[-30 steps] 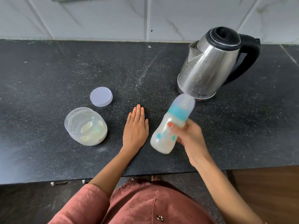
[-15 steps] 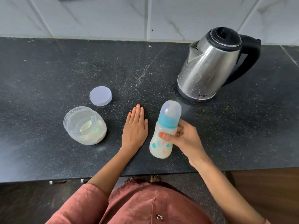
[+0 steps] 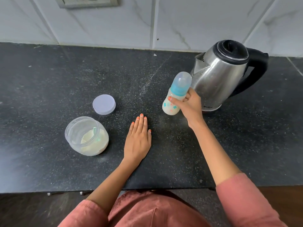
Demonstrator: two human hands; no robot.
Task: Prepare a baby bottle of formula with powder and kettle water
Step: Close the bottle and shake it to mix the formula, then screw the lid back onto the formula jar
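The right hand [image 3: 188,107] is gripping the bottle [image 3: 176,95] around its middle, thumb across the front and fingers curled behind, clamped firmly on it. The bottle is standing close to upright, leaning a little to the right, with its clear cap and blue collar at the top and milky white liquid filling its lower body. Its base is sitting at or just above the desk [image 3: 49,79]; I cannot tell whether it is touching. It is being held just in front of the kettle [image 3: 218,79], near the kettle's spout side.

The left hand [image 3: 138,141] is lying flat on the desk, palm down, fingers straight and close together, holding nothing. It is resting between the jar [image 3: 86,136] and the bottle, apart from both.

The jar is sitting open to the left of that hand, holding pale powder in its lower part with a scoop [image 3: 95,133] standing in it. Its lid [image 3: 104,104] is lying flat on the desk just behind it, not touching it.

The steel kettle is standing at the right rear of the desk, black lid closed, black handle pointing right. A tiled wall [image 3: 196,22] is running behind the desk, with a switch plate [image 3: 88,1] at the top edge.
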